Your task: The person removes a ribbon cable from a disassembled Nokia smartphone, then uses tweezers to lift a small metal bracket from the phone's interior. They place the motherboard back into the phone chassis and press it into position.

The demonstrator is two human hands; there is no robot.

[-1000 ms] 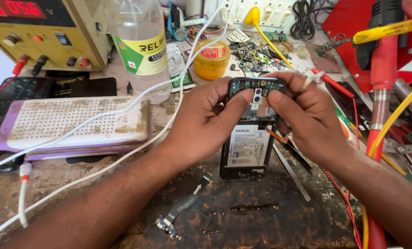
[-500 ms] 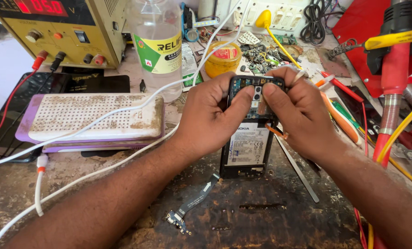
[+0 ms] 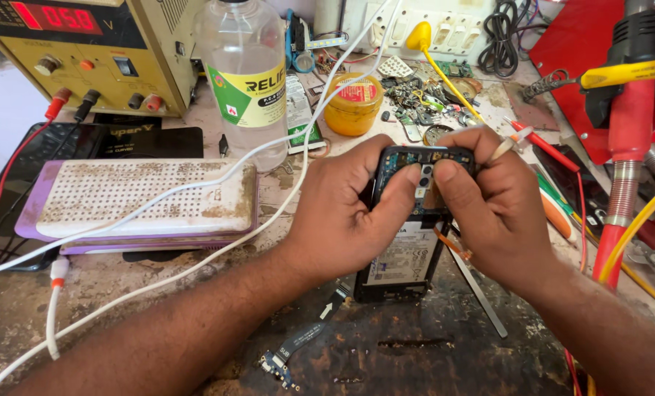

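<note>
An opened black smartphone [image 3: 408, 257] lies back-up on the worn workbench [image 3: 430, 352], its battery label and circuit board exposed. My left hand [image 3: 346, 213] grips the phone's upper left side, its thumb pressing on the board near the camera module. My right hand [image 3: 489, 202] holds the upper right side, thumb meeting the left thumb at the top of the phone. A loose flex cable with a small board [image 3: 298, 345] lies on the bench just below my left wrist.
A yellow bench power supply [image 3: 78, 51] stands at back left, a clear plastic bottle [image 3: 245, 81] beside it. A white perforated pad [image 3: 140, 198], white cables [image 3: 195, 264], a yellow jar [image 3: 353, 103], metal tweezers [image 3: 481, 293], a red hot-air tool [image 3: 628, 147] and small parts surround the phone.
Both hands stay on the phone's top end with the thumbs pressing together. The view has shifted slightly, so the scene sits a little lower and to the right.
</note>
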